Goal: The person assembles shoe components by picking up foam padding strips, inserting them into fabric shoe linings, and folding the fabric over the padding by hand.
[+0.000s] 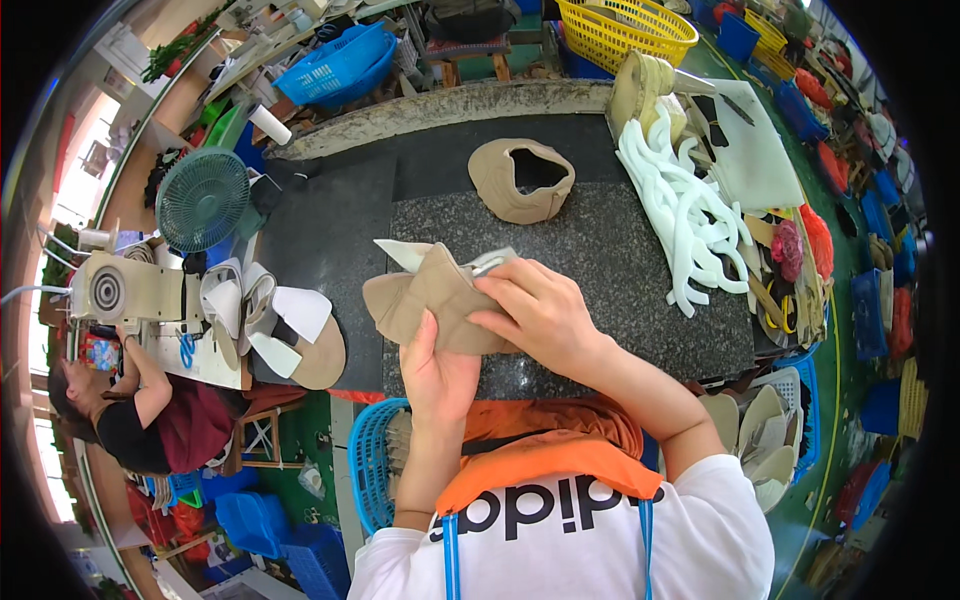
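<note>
My left hand [437, 372] grips the near edge of a tan fabric shoe upper [425, 295] from below. My right hand [535, 312] presses on its right side, fingers curled over the fabric. A white lining piece [400, 253] sticks out at the upper's far edge. The piece is held just above a speckled dark stone slab [620, 260]. A second tan upper [522, 180], folded open with a dark hollow, lies farther back on the slab.
A heap of white foam strips [685, 215] lies at the right. White and tan cut pieces [285, 330] sit at the left by a green fan [203, 200] and a sewing machine [130, 290]. A person [140, 405] sits at lower left. Blue baskets [372, 460] stand nearby.
</note>
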`<state>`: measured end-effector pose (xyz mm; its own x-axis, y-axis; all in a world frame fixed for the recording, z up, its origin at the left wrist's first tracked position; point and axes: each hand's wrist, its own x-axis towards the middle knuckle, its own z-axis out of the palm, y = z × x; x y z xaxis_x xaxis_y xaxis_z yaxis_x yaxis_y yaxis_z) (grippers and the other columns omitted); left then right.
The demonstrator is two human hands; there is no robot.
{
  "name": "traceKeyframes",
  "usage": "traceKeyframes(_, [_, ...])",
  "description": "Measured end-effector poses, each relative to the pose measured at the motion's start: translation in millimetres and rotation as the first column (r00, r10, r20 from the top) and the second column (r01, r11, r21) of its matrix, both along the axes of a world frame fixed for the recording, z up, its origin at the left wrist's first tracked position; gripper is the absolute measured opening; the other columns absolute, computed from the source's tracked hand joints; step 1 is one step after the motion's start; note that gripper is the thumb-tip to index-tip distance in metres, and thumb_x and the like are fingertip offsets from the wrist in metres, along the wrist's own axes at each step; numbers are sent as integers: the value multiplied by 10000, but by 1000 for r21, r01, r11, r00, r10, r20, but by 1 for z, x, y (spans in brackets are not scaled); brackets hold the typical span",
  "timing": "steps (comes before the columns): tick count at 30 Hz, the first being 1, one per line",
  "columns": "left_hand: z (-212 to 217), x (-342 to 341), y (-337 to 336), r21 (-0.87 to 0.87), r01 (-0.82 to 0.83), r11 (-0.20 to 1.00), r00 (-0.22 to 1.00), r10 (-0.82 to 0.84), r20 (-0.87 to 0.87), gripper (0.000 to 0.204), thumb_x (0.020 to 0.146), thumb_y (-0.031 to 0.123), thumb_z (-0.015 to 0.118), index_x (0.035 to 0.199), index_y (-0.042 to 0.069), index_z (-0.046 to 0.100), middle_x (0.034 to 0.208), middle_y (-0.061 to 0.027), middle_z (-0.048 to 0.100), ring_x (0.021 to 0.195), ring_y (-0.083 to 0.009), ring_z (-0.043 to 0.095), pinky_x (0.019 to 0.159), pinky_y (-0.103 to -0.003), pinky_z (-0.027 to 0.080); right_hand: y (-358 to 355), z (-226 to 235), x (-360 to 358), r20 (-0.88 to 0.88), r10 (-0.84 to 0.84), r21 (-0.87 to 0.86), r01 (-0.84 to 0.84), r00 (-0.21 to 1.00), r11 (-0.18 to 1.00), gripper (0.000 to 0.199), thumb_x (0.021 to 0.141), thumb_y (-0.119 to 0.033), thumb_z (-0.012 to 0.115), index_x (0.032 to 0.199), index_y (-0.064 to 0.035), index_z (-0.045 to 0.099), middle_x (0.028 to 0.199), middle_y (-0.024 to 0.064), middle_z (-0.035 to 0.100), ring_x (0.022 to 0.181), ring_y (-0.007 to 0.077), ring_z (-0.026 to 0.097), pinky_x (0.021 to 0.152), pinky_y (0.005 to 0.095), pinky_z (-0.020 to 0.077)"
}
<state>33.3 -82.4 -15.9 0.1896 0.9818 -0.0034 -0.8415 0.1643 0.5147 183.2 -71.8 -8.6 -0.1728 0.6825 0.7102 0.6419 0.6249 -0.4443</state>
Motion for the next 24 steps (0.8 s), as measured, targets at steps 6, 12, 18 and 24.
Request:
traceKeyframes(6, [1, 2, -4, 194, -113, 974, 979, 142, -146, 481, 960, 183, 438, 1386, 13, 293, 1402, -149, 368, 1296, -307, 362, 1085, -474, 286, 2, 6, 3, -2, 117, -277, -113, 993, 954, 302, 767, -219, 680, 991, -26, 619, 794, 87, 596, 719, 275, 611, 629, 357, 507])
traceKeyframes(12, [6, -4, -1, 229, -77, 970, 990, 102, -100, 503, 951, 197, 455, 1393, 26, 285, 1406, -147, 358, 1307, -321, 347, 1091, -494, 269, -3, 20, 1, -169, 42, -311, -93, 985, 946, 328, 765, -204, 688, 1025, -30, 589, 800, 121, 625, 744, 296, 627, 617, 362, 506])
traceKeyframes(18, [6, -3, -5, 277, -163, 947, 975, 198, -103, 563, 918, 166, 511, 1406, 36, 261, 1410, -126, 353, 1307, -304, 344, 1083, -499, 281, 4, 12, 2, -21, 68, -121, -70, 997, 990, 285, 771, -204, 687, 977, -34, 588, 737, 127, 609, 698, 299, 626, 593, 364, 490])
traceKeyframes(24, [2, -18, -1, 254, -88, 963, 993, 106, -58, 519, 918, 131, 506, 1384, 28, 304, 1389, -125, 383, 1292, -285, 371, 1071, -481, 312, 6, 34, 19, -275, 329, -507, -427, 904, 749, 179, 788, -167, 666, 864, -21, 595, 699, 142, 588, 604, 285, 578, 558, 334, 460])
